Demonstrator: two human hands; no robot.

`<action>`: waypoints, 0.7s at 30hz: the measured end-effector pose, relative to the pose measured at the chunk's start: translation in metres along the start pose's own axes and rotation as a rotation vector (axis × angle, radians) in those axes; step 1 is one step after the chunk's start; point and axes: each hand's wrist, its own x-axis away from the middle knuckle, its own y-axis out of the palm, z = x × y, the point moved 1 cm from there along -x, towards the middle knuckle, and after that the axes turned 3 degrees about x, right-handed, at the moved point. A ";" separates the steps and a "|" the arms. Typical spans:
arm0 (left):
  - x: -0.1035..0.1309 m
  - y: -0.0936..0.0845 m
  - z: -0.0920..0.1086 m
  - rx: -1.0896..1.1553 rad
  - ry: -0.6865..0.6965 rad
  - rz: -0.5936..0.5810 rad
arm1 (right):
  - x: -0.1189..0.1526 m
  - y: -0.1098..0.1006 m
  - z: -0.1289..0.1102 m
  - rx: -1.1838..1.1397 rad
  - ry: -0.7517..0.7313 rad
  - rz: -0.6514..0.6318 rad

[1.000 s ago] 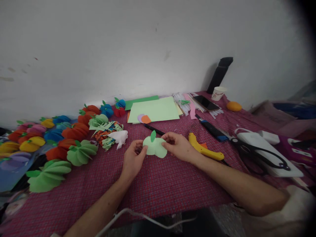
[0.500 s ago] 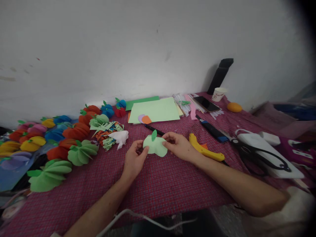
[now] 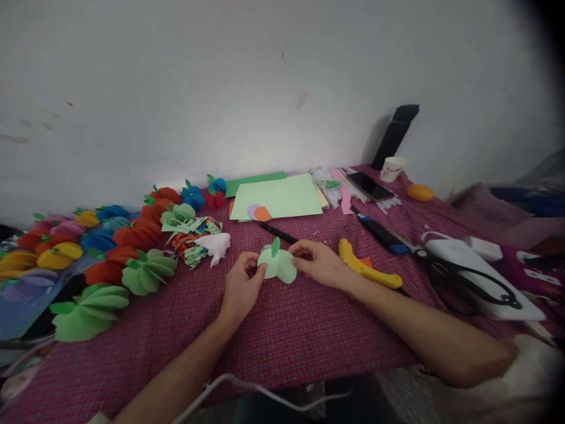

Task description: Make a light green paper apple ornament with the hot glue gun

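Head view: we are pinching a pale green paper fruit [image 3: 278, 265] between both hands just above the red checked tablecloth [image 3: 286, 330], our left hand [image 3: 241, 285] gripping its left edge and our right hand [image 3: 315, 262] its right edge. Finished paper fruits [image 3: 132, 247] are lying to the left; a yellow glue gun [image 3: 366, 268] and black scissors [image 3: 463, 277] are lying to the right.
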 end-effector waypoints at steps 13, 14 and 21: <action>0.001 -0.002 0.002 -0.087 0.065 0.025 | -0.003 -0.002 0.006 -0.137 0.067 0.007; 0.002 -0.002 0.003 -0.100 0.067 0.011 | -0.003 -0.002 0.005 -0.145 0.077 0.002; 0.002 -0.001 0.002 -0.146 0.081 -0.010 | -0.003 0.000 0.001 -0.199 0.136 -0.038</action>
